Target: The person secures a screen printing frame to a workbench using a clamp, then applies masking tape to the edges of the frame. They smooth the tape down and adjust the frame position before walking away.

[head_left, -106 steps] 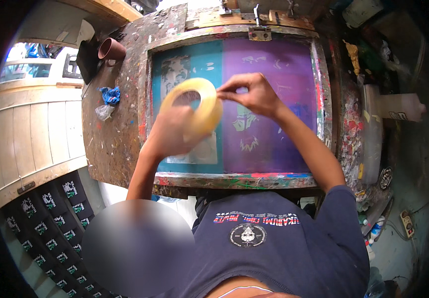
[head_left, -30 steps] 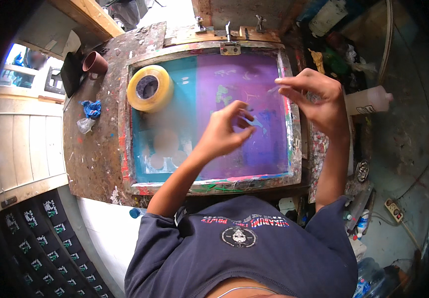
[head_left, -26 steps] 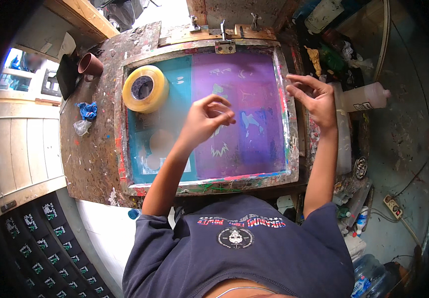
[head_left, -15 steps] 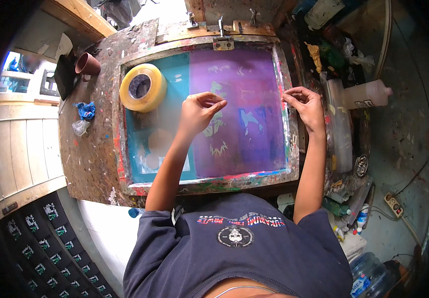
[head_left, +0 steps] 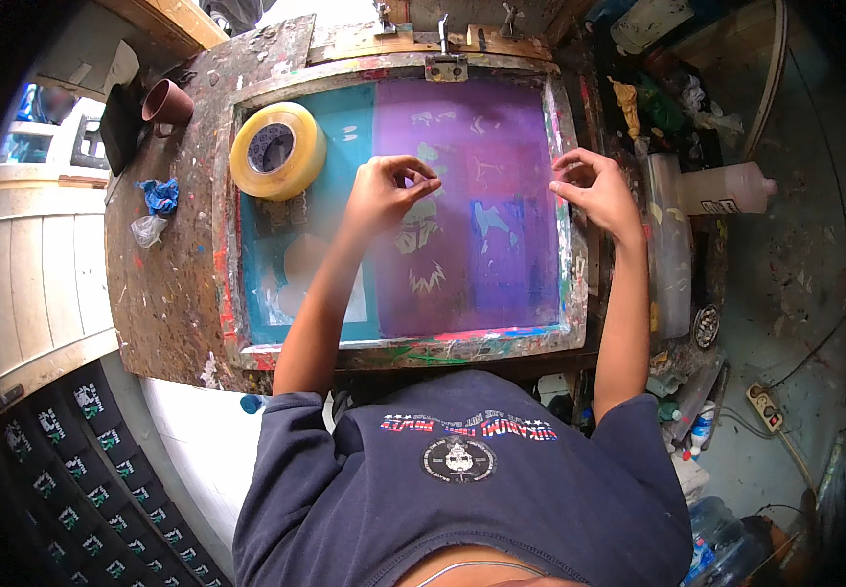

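A screen frame point(head_left: 565, 293) with teal and purple mesh and pale stencil shapes lies on the paint-spattered bench. A roll of clear yellowish tape point(head_left: 249, 176) rests on its upper left. My left hand point(head_left: 393, 186) is raised over the middle of the mesh, thumb and forefinger pinched together. Over the right rail is my right hand point(head_left: 587, 191), also closed in a loose pinch. Anything thin and clear held between the two hands is too faint to make out.
A maroon mug point(head_left: 166, 105) and crumpled blue plastic point(head_left: 159, 194) sit on the bench point(head_left: 154, 293) at left. Metal clamps point(head_left: 445, 64) line the back rail. A pale bottle point(head_left: 721, 191) lies at right. Dark printed pieces point(head_left: 100, 479) hang low at left.
The tape roll went from my left hand onto the screen's upper left. Both hands moved apart; since a second ago they have lowered and shifted slightly, both still pinched.
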`<state>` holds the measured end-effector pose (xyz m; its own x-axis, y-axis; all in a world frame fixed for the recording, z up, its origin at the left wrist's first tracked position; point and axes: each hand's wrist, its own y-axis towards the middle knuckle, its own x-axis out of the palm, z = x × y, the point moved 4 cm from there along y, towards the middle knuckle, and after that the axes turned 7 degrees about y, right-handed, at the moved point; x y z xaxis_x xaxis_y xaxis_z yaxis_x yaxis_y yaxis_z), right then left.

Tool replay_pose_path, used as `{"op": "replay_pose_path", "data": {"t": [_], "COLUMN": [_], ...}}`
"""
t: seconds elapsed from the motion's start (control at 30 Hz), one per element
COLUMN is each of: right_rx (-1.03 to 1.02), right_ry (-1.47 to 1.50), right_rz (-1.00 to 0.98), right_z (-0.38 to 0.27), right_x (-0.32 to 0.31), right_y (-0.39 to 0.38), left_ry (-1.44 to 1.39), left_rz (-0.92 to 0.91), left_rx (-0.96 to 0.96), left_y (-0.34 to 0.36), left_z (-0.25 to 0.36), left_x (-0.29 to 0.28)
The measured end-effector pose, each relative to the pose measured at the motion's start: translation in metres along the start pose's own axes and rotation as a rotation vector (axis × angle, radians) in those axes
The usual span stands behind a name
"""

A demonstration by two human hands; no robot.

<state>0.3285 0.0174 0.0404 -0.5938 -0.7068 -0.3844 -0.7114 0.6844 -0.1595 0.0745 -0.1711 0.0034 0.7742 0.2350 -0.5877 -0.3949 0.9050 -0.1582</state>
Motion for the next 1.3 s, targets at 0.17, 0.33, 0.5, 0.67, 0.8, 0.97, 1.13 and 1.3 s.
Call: {"op": "replay_pose_path", "data": {"t": [0.17, 0.33, 0.5, 0.67, 0.8, 0.97, 1.13, 1.3], "right_rx": [0.057, 0.038, 0.037, 0.066, 0.045, 0.033, 0.024, -0.031], "right_ry": [-0.149, -0.217, -0.252, -0.337, -0.369, -0.396, -0.411, -0.413], "right_rz": [0.005, 0.037, 0.013, -0.027, -0.055, -0.08, -0.092, -0.101], "right_z": [-0.001, -0.003, -0.005, -0.01, -0.014, -0.019, -0.02, -0.019], "right_x": [0.002, 0.002, 0.001, 0.003, 0.008, 0.011, 0.012, 0.013], "right_y": [0.005, 0.007, 0.009, 0.013, 0.014, 0.013, 0.013, 0.014], "left_ry": [-0.005, -0.017, -0.032, -0.034, -0.01, 0.033, 0.07, 0.074], "left_rz": [-0.023, -0.051, -0.07, -0.064, -0.003, 0.017, 0.021, 0.006], "left_rx": [0.055, 0.022, 0.009, 0.02, 0.056, 0.062, 0.077, 0.057], "left_y": [0.006, 0.011, 0.016, 0.018, 0.016, 0.014, 0.014, 0.014], "left_z": [-0.002, -0.003, -0.003, -0.003, -0.003, -0.005, -0.004, -0.004], "left_x": [0.0, 0.003, 0.001, 0.003, 0.008, 0.011, 0.01, 0.01]}}
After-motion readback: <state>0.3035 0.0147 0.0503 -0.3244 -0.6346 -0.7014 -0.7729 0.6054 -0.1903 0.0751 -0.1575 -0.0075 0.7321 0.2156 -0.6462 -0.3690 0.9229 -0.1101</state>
